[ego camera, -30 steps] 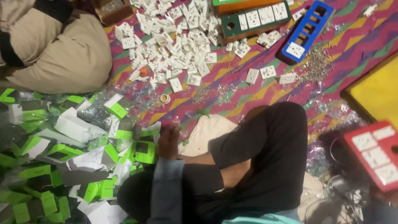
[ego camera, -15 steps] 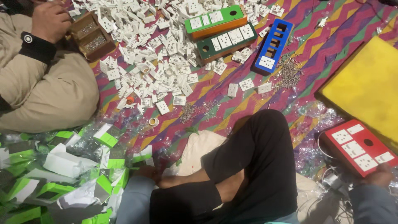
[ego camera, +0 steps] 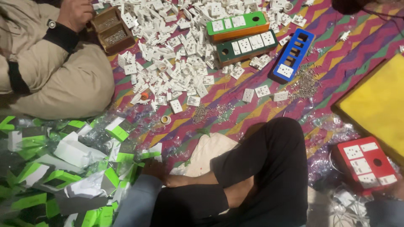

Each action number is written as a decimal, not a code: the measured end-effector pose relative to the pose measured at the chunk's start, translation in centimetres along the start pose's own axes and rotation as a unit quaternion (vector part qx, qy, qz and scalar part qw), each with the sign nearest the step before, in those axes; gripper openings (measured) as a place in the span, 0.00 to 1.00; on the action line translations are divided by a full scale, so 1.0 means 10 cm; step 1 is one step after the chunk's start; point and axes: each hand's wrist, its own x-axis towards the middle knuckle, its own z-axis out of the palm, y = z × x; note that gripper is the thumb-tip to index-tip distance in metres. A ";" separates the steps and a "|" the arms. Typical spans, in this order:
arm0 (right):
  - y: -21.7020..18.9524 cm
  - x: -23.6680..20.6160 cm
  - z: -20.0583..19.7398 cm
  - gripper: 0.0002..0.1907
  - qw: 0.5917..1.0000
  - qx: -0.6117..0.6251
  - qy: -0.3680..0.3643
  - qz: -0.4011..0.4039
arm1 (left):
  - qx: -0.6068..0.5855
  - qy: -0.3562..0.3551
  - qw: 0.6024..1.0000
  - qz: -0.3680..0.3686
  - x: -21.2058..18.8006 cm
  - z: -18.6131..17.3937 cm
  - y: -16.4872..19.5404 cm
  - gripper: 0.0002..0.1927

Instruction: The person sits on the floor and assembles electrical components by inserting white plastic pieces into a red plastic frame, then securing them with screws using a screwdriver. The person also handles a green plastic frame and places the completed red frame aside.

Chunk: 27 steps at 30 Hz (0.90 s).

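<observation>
- Sitting cross-legged on a zigzag-patterned woven mat (ego camera: 235, 105), the wearer has black trousers (ego camera: 269, 168) filling the lower middle of the head view.
- Left hand (ego camera: 153, 170) rests low by the ankle, at the edge of a heap of torn green-and-white cardboard cartons and clear wrappers (ego camera: 63, 168); its fingers are in shadow, so I cannot tell whether they grip anything.
- Right hand (ego camera: 389, 197) barely shows at the lower right edge, just beside a red plastic extension board with white sockets (ego camera: 365, 164); grip unreadable.
- Loose white socket modules (ego camera: 176, 59) lie spread across the mat, probably for easy picking.
- Green (ego camera: 237, 25), dark green (ego camera: 246, 45) and blue (ego camera: 292, 54) boards lie face up beyond them, the blue mostly unfilled.
- Small metal screws (ego camera: 305, 82) sit heaped near the blue board.
- Another person's hand (ego camera: 75, 12) holds a brown box of screws (ego camera: 108, 31), upper left.
</observation>
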 end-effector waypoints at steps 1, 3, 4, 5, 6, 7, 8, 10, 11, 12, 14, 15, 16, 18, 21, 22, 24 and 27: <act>0.03 0.05 0.10 0.24 1.000 -0.011 -0.011 -0.003 | 0.014 -0.008 1.000 -0.003 0.01 0.06 -0.01 0.49; 0.14 0.08 0.40 0.24 0.998 -0.036 -0.041 -0.016 | 0.042 -0.017 0.999 0.009 0.00 0.16 -0.01 0.42; 0.19 0.15 0.62 0.24 0.995 -0.067 -0.071 -0.028 | 0.056 -0.021 0.998 0.015 0.00 0.18 -0.01 0.39; 0.29 0.12 0.87 0.24 0.988 -0.098 -0.110 -0.049 | 0.063 -0.037 0.997 0.007 0.00 0.18 -0.01 0.35; 0.46 0.03 1.15 0.24 0.975 -0.145 -0.153 -0.073 | 0.071 -0.052 0.996 -0.003 -0.01 0.16 0.01 0.33; 0.60 -0.10 1.44 0.24 0.952 -0.217 -0.194 -0.092 | 0.080 -0.065 0.995 -0.012 -0.01 0.12 0.01 0.31; 0.75 -0.27 1.74 0.32 0.913 -0.358 -0.192 -0.022 | 0.054 -0.081 0.995 -0.032 -0.01 0.06 0.01 0.30; 1.02 -0.56 2.32 0.25 0.791 -0.417 -0.361 -0.264 | 0.000 -0.115 0.991 -0.071 -0.04 -0.06 0.04 0.29; 1.15 -0.68 2.59 0.27 0.735 -0.394 -0.456 -0.312 | -0.021 -0.132 0.988 -0.083 -0.07 -0.11 0.04 0.27; 1.27 -0.77 2.85 0.24 0.674 -0.390 -0.547 -0.307 | -0.043 -0.147 0.984 -0.095 -0.09 -0.15 0.01 0.26; 1.53 -1.08 3.19 0.25 0.596 -0.387 -0.648 -0.274 | -0.074 -0.147 0.980 -0.108 -0.10 -0.18 -0.07 0.22; 1.65 -1.17 3.30 0.26 0.571 -0.362 -0.695 -0.244 | -0.085 -0.133 0.981 -0.110 -0.11 -0.17 -0.13 0.19; 1.75 -1.27 3.35 0.23 0.579 -0.323 -0.714 -0.225 | -0.094 -0.117 0.982 -0.114 -0.10 -0.14 -0.22 0.17; 1.94 -1.43 3.32 0.19 0.556 -0.334 -0.739 -0.182 | -0.070 -0.097 0.989 -0.091 0.01 -0.08 -0.41 0.15; 2.23 -1.44 3.22 0.16 0.516 -0.418 -0.739 -0.113 | -0.074 -0.097 0.987 -0.102 0.25 -0.01 -0.64 0.16; 2.30 -1.41 3.17 0.18 0.545 -0.408 -0.727 -0.090 | -0.082 -0.108 0.985 -0.110 0.30 0.01 -0.68 0.18; 2.45 -1.35 3.10 0.20 0.577 -0.395 -0.712 -0.062 | -0.099 -0.137 0.979 -0.118 0.35 -0.03 -0.70 0.21; 2.69 -1.25 3.14 0.23 0.557 -0.396 -0.724 -0.094 | -0.070 -0.067 0.990 -0.102 0.43 -0.01 -0.73 0.16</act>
